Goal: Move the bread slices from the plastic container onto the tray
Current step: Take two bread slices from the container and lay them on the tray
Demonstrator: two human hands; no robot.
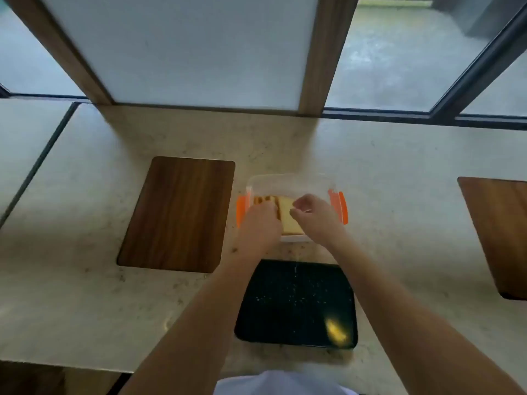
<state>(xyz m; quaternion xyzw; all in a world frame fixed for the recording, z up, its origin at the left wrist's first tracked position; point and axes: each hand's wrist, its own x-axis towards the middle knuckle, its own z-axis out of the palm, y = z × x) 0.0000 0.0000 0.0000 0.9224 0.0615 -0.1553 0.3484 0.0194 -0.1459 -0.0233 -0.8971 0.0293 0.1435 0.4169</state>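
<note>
— Listing from the plastic container (288, 181) as landmark: what does it hold?
— Item one, bread slices (289, 216), pale yellow with brown crusts, standing packed on edge inside it, toward its near side. Clear walls, orange clips on both ends. It sits on the pale stone worktop (85, 223).

— Hands?
— Left hand (261, 220) reaches into the container's left part, fingers curled down against the slices at the crust side; whether it actually clasps one I cannot tell, the fingertips are hidden. Right hand (310, 209) hovers over the container's right part, thumb and forefinger brought close together in a pinching grip at the upper edge of the front slice; contact is blurred, so whether it holds it I cannot tell.

— The tray?
— Dark speckled tray (296, 303), just on the near side of the container, a narrow strip of worktop between them. No slice lies on it; a yellowish glint shows near its right near corner.

— Other entries?
— Wooden board (176, 213), left of the container, flat on the worktop. Second wooden board (499, 232), well to the container's right, cut off by the frame edge. Frosted window panes (182, 49) beyond the container, behind the worktop.
</note>
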